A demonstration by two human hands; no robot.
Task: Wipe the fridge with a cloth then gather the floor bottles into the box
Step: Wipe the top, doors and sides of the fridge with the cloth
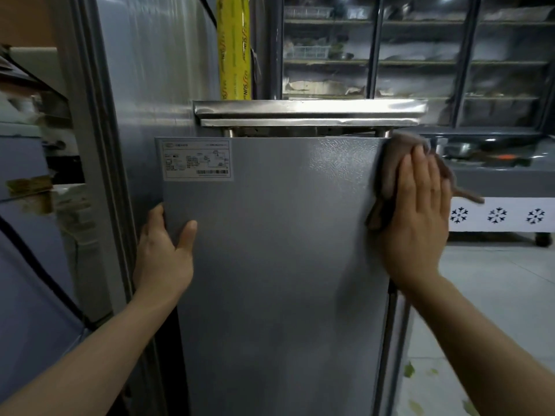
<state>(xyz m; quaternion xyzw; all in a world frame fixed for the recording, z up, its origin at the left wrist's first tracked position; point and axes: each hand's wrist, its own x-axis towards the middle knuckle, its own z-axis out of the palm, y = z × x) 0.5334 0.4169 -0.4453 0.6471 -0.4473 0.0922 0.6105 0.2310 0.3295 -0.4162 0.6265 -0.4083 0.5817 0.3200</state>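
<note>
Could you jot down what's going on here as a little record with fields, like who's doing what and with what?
activity: wiping the grey fridge panel
right hand: flat, pressing a brown cloth against the panel's upper right edge
left hand: gripping the panel's left edge, thumb on the front
label sticker: upper left corner of the panel
above the panel: steel shelf, yellow roll standing behind it
floor bottles and box: not in view

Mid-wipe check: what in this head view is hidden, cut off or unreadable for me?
- Floor bottles and box: none in the head view.
- Label on the fridge panel: print too small.
- Cloth: largely covered by the right hand.
- Left hand: fingers wrap behind the panel's left edge.
- Panel's lower part: cut off by the frame's bottom.
</note>
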